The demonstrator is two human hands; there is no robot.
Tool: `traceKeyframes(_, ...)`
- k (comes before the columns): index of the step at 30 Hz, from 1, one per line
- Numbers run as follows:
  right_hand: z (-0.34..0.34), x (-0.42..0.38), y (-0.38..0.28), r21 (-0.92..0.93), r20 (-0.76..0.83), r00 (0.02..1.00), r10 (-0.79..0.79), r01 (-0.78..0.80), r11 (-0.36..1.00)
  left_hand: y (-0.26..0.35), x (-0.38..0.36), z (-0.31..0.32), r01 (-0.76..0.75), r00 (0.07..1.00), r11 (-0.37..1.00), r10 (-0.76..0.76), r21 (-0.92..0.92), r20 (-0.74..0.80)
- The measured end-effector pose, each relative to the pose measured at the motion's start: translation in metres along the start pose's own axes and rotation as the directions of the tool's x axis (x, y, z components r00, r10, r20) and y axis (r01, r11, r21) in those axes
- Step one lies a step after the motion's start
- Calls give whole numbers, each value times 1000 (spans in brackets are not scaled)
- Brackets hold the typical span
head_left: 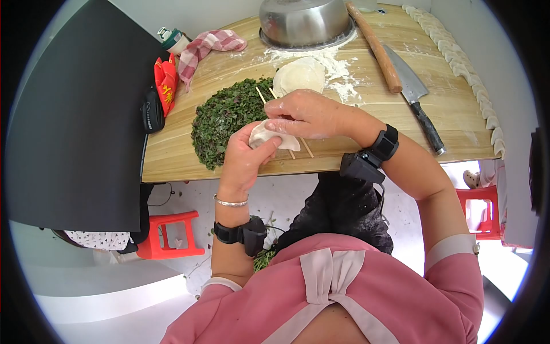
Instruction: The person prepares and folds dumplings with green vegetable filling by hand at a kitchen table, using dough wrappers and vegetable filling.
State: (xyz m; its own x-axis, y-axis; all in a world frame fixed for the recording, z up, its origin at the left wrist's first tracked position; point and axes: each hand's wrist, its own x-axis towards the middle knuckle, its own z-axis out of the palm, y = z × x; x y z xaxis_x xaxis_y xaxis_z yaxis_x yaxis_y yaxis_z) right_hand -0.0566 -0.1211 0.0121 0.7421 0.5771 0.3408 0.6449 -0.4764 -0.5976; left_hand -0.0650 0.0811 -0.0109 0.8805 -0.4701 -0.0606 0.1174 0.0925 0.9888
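Note:
Over the table's front edge, my left hand (pixel 239 152) holds a white folded dumpling (pixel 288 143), fingers curled round it and thumb on its front. My right hand (pixel 306 113) is closed at the dumpling's upper edge, thumb pressed along the dough; its other fingertips are partly hidden. Below and behind the hands lies a pair of wooden chopsticks (pixel 308 150), partly covered by my right hand. A heap of chopped green leaves (pixel 220 123) sits just left of my hands. Behind them rests a stack of round dough wrappers (pixel 301 74) on floured wood.
A steel bowl (pixel 303 26) stands upside down at the back, beside a rolling pin (pixel 375 49) and a cleaver (pixel 408 77). Folded dumplings (pixel 458 60) line the right edge. A checked cloth (pixel 206 49), bottle (pixel 172 40) and black case (pixel 152 110) lie left.

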Motion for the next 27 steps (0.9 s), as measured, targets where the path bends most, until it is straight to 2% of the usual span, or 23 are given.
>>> traceKeyframes(2,6,2,5,64,-122,980,-159,168,984,1,0,2,15,1000,999,-15,38,8)
traceKeyframes(3,6,2,4,63,-122,980,-160,168,984,1,0,4,-11,1000,999,10,-49,-8)
traceKeyframes(4,6,2,3,41,-189,970,-156,166,985,1,1,6,-38,999,990,35,-134,-27)
traceKeyframes(5,6,2,2,18,-255,955,-153,163,986,1,2,7,-40,999,990,36,-133,-27)
traceKeyframes(6,4,2,-1,17,-256,954,-155,165,986,0,3,9,-55,996,953,31,-299,-85)
traceKeyframes(7,0,1,-4,76,-243,965,-97,119,990,0,4,9,-78,990,887,15,-455,-140)
traceKeyframes(8,-3,0,-6,135,-227,973,-38,70,988,-3,4,7,-78,990,887,16,-455,-140)
traceKeyframes(9,-4,-1,-4,133,-228,973,-39,70,989,-6,5,4,-77,992,902,27,-426,-122)
traceKeyframes(11,-4,-1,3,182,-158,985,71,-42,982,-7,5,-3,-76,994,915,38,-396,-103)
traceKeyframes(13,-1,-1,5,230,-162,986,49,-11,973,-3,2,-5,20,1000,969,-17,-247,17)
traceKeyframes(14,1,-1,6,278,-165,986,27,20,960,-1,1,-3,23,1000,969,-19,-246,17)
traceKeyframes(15,-1,-1,3,281,-165,986,29,19,960,4,-2,6,12,1000,996,-13,-90,-12)
traceKeyframes(16,-3,-1,-1,245,-86,995,52,-29,969,6,-3,11,5,999,998,-2,70,-40)
traceKeyframes(17,-5,-1,-3,206,-8,997,77,-73,976,4,-3,12,7,999,998,-5,69,-39)
traceKeyframes(18,-5,-2,-2,207,-8,997,78,-75,975,2,-2,12,-35,999,995,37,98,-21)
traceKeyframes(20,-4,-2,-1,48,36,999,1,-3,999,1,-2,13,-76,997,989,77,126,-2)
traceKeyframes(21,-2,-2,1,49,35,999,2,-4,999,3,-2,14,-76,997,987,76,142,-1)
traceKeyframes(23,2,0,5,50,-24,995,-98,99,994,4,-3,15,-74,997,985,75,158,1)
traceKeyframes(27,3,1,3,97,-63,990,-123,129,987,9,-3,15,-38,999,993,36,115,13)
